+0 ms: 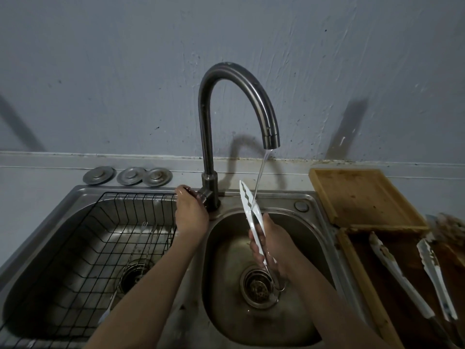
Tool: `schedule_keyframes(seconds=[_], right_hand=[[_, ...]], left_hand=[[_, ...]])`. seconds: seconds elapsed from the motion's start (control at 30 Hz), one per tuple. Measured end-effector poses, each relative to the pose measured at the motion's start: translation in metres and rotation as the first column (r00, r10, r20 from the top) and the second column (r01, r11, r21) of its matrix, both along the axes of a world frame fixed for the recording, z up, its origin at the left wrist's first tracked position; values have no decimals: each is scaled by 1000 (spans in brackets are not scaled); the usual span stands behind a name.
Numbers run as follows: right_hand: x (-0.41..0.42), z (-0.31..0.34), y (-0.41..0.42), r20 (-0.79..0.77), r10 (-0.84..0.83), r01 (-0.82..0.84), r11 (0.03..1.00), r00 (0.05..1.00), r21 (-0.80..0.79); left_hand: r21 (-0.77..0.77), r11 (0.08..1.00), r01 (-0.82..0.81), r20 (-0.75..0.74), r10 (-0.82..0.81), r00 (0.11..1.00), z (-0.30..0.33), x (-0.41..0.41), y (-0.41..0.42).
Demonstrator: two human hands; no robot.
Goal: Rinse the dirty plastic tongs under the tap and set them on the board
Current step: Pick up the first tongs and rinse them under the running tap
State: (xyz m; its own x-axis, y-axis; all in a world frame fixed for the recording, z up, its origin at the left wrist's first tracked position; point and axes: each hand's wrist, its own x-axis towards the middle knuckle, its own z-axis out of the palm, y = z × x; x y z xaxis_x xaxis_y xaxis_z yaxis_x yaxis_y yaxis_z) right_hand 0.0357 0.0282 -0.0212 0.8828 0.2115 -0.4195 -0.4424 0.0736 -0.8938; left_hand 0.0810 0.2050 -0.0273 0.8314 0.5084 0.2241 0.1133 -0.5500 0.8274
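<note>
My right hand point(273, 245) grips white plastic tongs point(247, 205) above the small right sink basin point(314, 238). Their toothed tips point up and away, and a metal loop hangs from their lower end near the drain. A thin stream of water falls from the curved tap point(239, 79) onto the tongs' upper part. My left hand point(190, 212) is closed over the tap lever at the tap's base. A pale wooden board point(362, 197) lies bare on the counter to the right of the sink.
The large left basin holds a black wire rack point(83, 248) with a fork and other cutlery under it. Three metal sink plugs point(128, 175) lie behind it. A darker wooden tray point(402, 285) at the right front carries two metal tongs point(400, 275).
</note>
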Motion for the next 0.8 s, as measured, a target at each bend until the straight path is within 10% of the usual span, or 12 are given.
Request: schedule_keyframes(seconds=[0.47,0.67,0.8], right_hand=[[11,-11,-1,-18,9,-11,994,1000,-108],[23,17,-12,206,-61,118,953,977,-278],[19,15,-10,622,73,326,801,779,-502]], left_hand=[[235,970,67,-130,-37,991,7,24,4],[243,966,83,-145,-48,988,4,26,7],[278,956,93,-150,-52,987,2,26,7]])
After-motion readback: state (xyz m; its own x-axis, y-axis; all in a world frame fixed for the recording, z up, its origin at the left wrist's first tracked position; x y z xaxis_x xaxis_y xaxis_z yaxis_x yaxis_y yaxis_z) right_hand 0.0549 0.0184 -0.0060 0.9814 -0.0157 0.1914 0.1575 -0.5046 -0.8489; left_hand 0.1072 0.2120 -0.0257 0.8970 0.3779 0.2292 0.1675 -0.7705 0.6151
